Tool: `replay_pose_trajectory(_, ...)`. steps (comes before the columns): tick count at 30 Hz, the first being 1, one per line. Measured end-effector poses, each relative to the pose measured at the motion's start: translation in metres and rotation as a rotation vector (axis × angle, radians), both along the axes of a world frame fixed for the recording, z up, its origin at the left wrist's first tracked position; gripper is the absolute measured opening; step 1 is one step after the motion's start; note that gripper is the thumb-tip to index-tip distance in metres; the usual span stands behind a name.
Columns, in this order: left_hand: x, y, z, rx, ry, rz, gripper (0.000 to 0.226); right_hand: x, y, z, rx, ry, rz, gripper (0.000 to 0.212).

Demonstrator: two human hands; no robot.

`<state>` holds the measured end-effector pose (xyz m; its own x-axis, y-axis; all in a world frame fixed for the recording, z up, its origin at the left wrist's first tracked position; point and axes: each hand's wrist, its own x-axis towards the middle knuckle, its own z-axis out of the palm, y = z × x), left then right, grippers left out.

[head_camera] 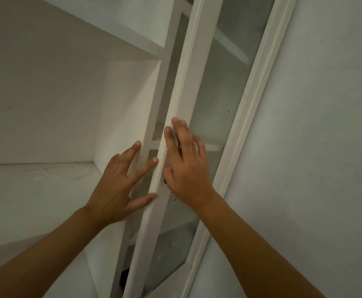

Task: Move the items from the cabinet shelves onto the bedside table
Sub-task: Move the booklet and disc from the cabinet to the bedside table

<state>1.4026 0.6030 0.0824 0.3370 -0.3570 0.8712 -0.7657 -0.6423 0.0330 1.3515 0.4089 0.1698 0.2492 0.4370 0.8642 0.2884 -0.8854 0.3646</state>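
Note:
A white cabinet with a glass-paned door (188, 67) fills the view. The door stands ajar, its white frame edge running from upper right to lower left. My left hand (120, 186) lies with spread, straight fingers against the frame's left edge, thumb and fingertips touching it. My right hand (184, 166) lies flat on the front of the frame and glass, over a small dark handle that is mostly hidden. White shelves (36, 190) to the left show no items. The bedside table is out of view.
A plain white wall (326, 147) stands right of the cabinet's outer frame (259, 82). Behind the glass, more shelves (231, 46) show dimly. A dark gap (124, 276) appears low behind the door.

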Motion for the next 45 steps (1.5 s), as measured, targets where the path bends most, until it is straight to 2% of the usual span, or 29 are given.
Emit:
replay_pose_trajectory(6,-0.027,-0.034,-0.002,-0.044,-0.037,-0.096,0.08,-0.04,-0.035,0.006,-0.035,0.049,0.011,0.067)
replay_pose_trajectory(12,-0.051,-0.062,-0.007,-0.04,-0.1,-0.177,0.084,-0.075,-0.065,0.001,-0.015,0.048,0.009,0.061)
replay_pose_trajectory(18,-0.075,-0.104,-0.011,-0.071,-0.074,-0.296,0.084,-0.114,-0.106,-0.002,-0.05,0.078,0.019,0.054)
replay_pose_trajectory(22,-0.092,-0.129,-0.013,-0.14,-0.059,-0.373,0.076,-0.134,-0.142,-0.012,-0.048,0.124,-0.029,0.072)
replay_pose_trajectory(29,-0.122,-0.179,-0.012,-0.127,-0.057,-0.42,0.075,-0.165,-0.171,-0.007,0.064,0.136,0.024,0.069)
replay_pose_trajectory(45,-0.148,-0.289,-0.002,0.0,-0.038,-0.46,0.076,-0.209,-0.283,-0.004,-0.027,0.064,-0.25,0.066)
